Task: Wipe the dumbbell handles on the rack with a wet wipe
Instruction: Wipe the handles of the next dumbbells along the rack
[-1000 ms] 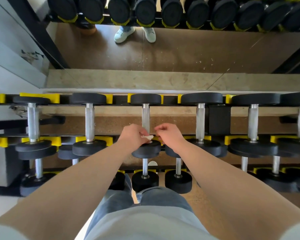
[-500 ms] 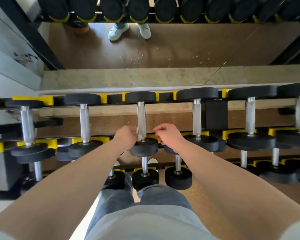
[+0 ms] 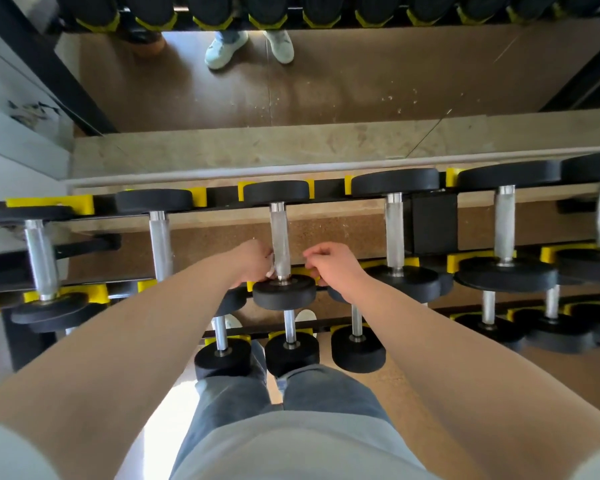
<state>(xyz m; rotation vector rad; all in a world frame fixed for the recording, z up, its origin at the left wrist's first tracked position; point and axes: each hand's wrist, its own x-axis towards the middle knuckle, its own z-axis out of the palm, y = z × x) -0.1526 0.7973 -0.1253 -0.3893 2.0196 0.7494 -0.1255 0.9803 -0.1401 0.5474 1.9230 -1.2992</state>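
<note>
A row of black dumbbells with steel handles lies on the top tier of the rack (image 3: 430,220). My left hand (image 3: 253,259) holds a small white wet wipe (image 3: 271,263) against the left side of the centre dumbbell's handle (image 3: 279,233), close to its near head (image 3: 284,291). My right hand (image 3: 329,263) hovers just right of that handle with its fingers loosely curled, and I see nothing in it. Most of the wipe is hidden by my left fingers.
More dumbbells lie left (image 3: 160,237) and right (image 3: 395,230) on the top tier, smaller ones (image 3: 290,351) on the lower tier. A mirror (image 3: 326,81) behind the rack reflects the floor and white shoes. My legs stand close to the rack's front.
Both hands held the wipe together in front of the centre dumbbell. The right hand let go and drew aside, and the left hand brought the wipe onto the handle.
</note>
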